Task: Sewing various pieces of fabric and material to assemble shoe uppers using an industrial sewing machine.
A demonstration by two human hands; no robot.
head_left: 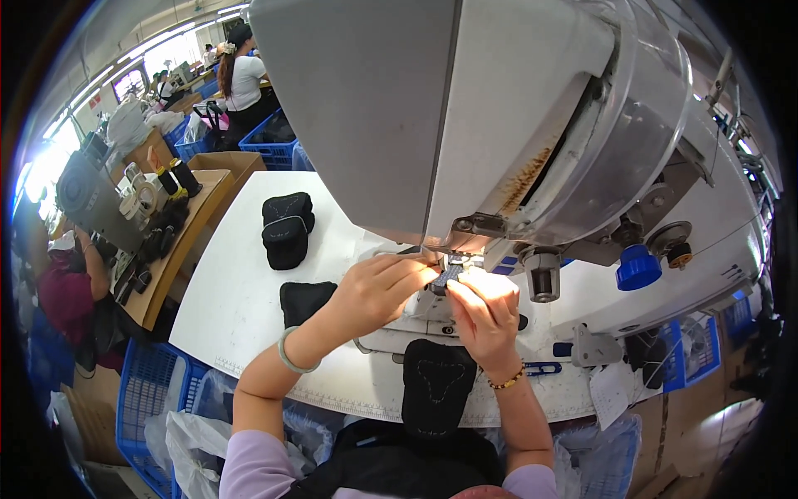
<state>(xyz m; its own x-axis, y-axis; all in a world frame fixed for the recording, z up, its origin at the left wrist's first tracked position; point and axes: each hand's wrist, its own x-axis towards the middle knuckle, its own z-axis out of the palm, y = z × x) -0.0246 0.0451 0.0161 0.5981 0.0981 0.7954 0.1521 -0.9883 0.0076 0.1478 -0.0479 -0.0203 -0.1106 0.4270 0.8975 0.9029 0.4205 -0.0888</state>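
Under the head of a large white sewing machine (349, 100), a small dark grey textured piece (447, 275) lies in bright lamplight. My left hand (376, 291) pinches its left side, fingertips close beside the needle area. From the right, my right hand (486, 314) presses thumb and fingers together on the same piece. Its exact kind is hard to tell, since my fingers cover part of it. A black fabric piece with light stitching lines (438, 387) rests at the table's front edge, between my forearms. Behind my left wrist lies another black piece (304, 301), partly hidden.
A stack of black stitched pieces (288, 231) sits on the white table (224, 283), back left. The machine's blue knob (638, 268) hangs to the right. Blue scissors or snips (544, 368) lie near the right front. A blue crate (154, 407) stands left; co-workers sit beyond.
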